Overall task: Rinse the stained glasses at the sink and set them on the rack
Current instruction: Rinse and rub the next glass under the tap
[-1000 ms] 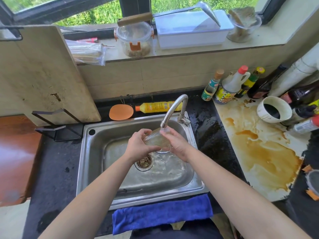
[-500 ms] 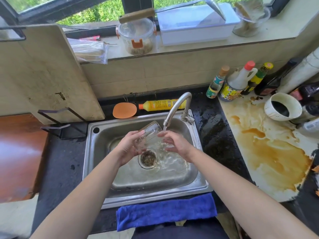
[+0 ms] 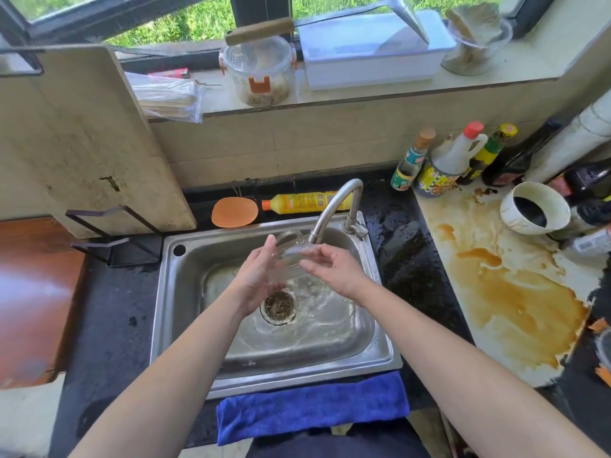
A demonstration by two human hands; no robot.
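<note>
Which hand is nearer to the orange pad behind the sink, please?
Left. The left hand is over the sink, its fingertips pointing toward the pad; the right hand is farther right, by the tap's spout.

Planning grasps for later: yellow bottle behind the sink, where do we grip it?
Probably the body's left half, from above, pinching across its width. The yellow bottle lies flat on its side, cap pointing left; the faucet arches across its right end.
</note>
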